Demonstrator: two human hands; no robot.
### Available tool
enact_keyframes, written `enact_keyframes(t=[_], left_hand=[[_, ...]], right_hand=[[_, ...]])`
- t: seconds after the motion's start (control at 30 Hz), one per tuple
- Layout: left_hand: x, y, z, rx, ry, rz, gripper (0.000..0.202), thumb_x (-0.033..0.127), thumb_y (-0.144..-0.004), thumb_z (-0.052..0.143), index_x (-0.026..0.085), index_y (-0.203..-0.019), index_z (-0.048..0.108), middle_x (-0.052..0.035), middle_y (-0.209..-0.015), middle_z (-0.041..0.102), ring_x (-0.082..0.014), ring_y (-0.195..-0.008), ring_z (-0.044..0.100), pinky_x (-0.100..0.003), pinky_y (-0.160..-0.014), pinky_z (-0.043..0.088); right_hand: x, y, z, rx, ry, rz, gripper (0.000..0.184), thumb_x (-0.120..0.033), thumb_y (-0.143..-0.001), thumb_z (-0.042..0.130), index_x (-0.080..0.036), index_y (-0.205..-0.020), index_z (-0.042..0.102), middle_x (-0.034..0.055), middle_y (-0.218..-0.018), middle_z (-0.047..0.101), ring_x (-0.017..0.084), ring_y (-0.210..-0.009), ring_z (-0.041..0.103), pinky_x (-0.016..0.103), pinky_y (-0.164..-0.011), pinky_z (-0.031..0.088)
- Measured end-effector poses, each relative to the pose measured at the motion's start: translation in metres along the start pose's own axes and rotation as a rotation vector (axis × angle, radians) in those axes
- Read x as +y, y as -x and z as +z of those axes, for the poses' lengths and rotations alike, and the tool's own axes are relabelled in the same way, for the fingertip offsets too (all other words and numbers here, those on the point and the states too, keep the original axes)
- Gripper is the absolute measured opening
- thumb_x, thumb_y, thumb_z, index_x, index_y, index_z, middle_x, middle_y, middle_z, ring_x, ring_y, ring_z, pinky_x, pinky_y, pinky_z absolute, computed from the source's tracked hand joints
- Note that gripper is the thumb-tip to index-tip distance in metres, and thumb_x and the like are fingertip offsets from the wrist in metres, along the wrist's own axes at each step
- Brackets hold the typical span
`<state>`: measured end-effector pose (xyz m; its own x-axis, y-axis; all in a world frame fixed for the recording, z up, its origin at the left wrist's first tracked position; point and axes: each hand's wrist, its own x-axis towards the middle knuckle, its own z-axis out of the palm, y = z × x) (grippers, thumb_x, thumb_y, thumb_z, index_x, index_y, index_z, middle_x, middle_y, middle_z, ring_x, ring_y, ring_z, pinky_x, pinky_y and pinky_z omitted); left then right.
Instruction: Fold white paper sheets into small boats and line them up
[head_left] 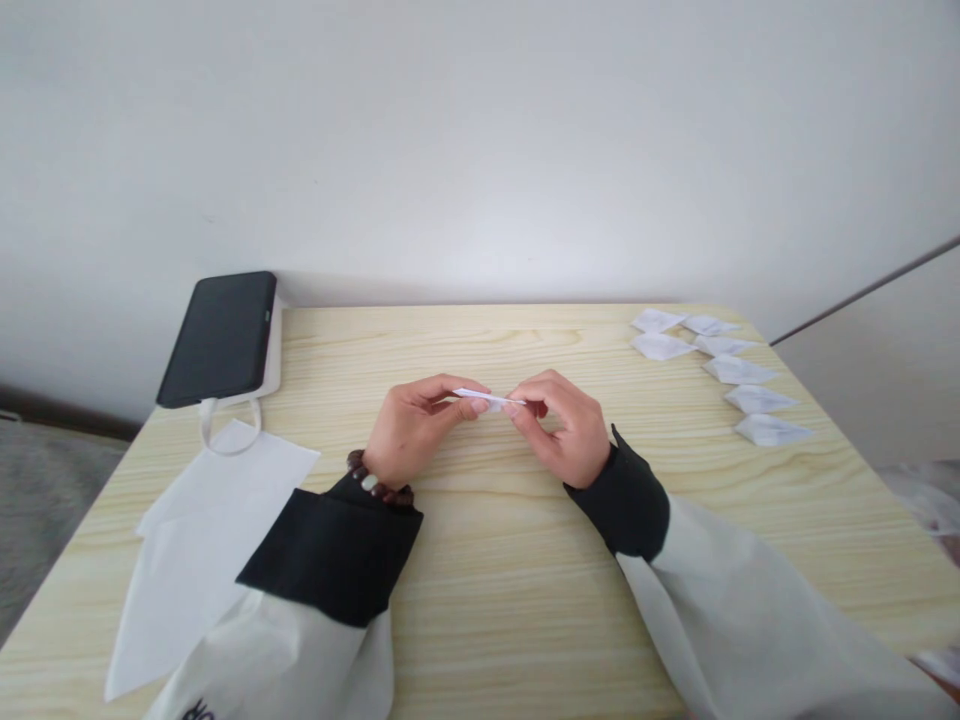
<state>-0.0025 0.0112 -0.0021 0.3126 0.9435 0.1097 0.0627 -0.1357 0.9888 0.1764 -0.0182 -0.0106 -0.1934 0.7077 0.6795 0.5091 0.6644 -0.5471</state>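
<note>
Left hand (420, 425) and right hand (564, 425) meet in front of me, thumbs and fingers pinched on opposite ends of one small folded paper (495, 401). It sits between my fingertips, held just above the table (495, 570) or resting on it; I cannot tell which. From where I look it shows nearly edge-on, a thin white sliver.

Around my left wrist runs a beaded bracelet (381, 490), dark but for a pale bead. Black cuffs (336, 550) end my pale sleeves (750, 610).

To my left, white sheets (195, 550) lie overlapping, partly covered by that sleeve. Just beyond them a black device (221, 335) lies tilted on a white box (274, 350), and a white loop (259, 425) hangs over the sheets' far corner.

Off to my right, well apart from my hands, seven folded pieces (740, 371), pointed at their ends, lie near the table's edge. Behind the table stands a white wall (480, 150).
</note>
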Motion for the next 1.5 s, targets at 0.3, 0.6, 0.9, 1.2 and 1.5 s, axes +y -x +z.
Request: enact_keyframes(t=[0.3, 0.6, 0.9, 1.2, 1.5], left_hand=[[0.003, 0.003, -0.001, -0.04, -0.083, 0.118, 0.018, 0.03, -0.081, 0.061, 0.016, -0.077, 0.072, -0.0008, -0.068, 0.066, -0.0114, -0.063, 0.055, -0.023, -0.063, 0.044], [0.005, 0.002, 0.003, -0.023, -0.116, 0.043, 0.026, 0.037, -0.081, 0.059, 0.014, -0.076, 0.07, -0.0022, -0.072, 0.068, -0.012, -0.065, 0.056, -0.023, -0.065, 0.046], [0.002, 0.001, 0.005, -0.121, 0.037, -0.088, 0.031, 0.042, -0.075, 0.066, 0.013, -0.085, 0.064, -0.0055, -0.078, 0.07, -0.0147, -0.067, 0.062, -0.024, -0.057, 0.052], [0.001, 0.0, 0.002, -0.116, 0.123, -0.013, 0.024, 0.034, -0.076, 0.067, 0.015, -0.089, 0.064, -0.0007, -0.074, 0.066, -0.0101, -0.059, 0.057, -0.021, -0.053, 0.049], [0.004, 0.001, -0.003, -0.053, -0.014, -0.037, 0.022, 0.034, -0.077, 0.065, 0.014, -0.07, 0.068, 0.0005, -0.059, 0.063, -0.0082, -0.054, 0.052, -0.019, -0.053, 0.043]], right_hand=[[0.004, 0.004, 0.003, -0.118, -0.021, -0.015, 0.017, -0.021, -0.087, 0.054, -0.018, -0.07, 0.054, 0.0008, -0.064, 0.056, 0.01, -0.06, 0.052, 0.023, -0.058, 0.042], [0.007, 0.005, 0.0, -0.171, 0.206, -0.188, 0.022, -0.023, -0.088, 0.051, -0.019, -0.066, 0.053, 0.0008, -0.065, 0.055, 0.011, -0.059, 0.047, 0.026, -0.059, 0.036], [0.004, 0.003, 0.001, -0.143, 0.396, -0.174, 0.027, -0.023, -0.084, 0.052, -0.019, -0.058, 0.047, -0.0028, -0.055, 0.045, 0.01, -0.05, 0.036, 0.027, -0.056, 0.028], [0.0, 0.004, -0.003, -0.292, 0.17, -0.09, 0.029, -0.023, -0.09, 0.038, -0.019, -0.062, 0.04, -0.0028, -0.057, 0.039, 0.01, -0.05, 0.032, 0.026, -0.052, 0.025], [-0.002, 0.004, -0.003, -0.353, 0.18, -0.088, 0.037, -0.025, -0.096, 0.03, -0.019, -0.061, 0.042, -0.0025, -0.054, 0.043, 0.009, -0.048, 0.035, 0.026, -0.052, 0.025]])
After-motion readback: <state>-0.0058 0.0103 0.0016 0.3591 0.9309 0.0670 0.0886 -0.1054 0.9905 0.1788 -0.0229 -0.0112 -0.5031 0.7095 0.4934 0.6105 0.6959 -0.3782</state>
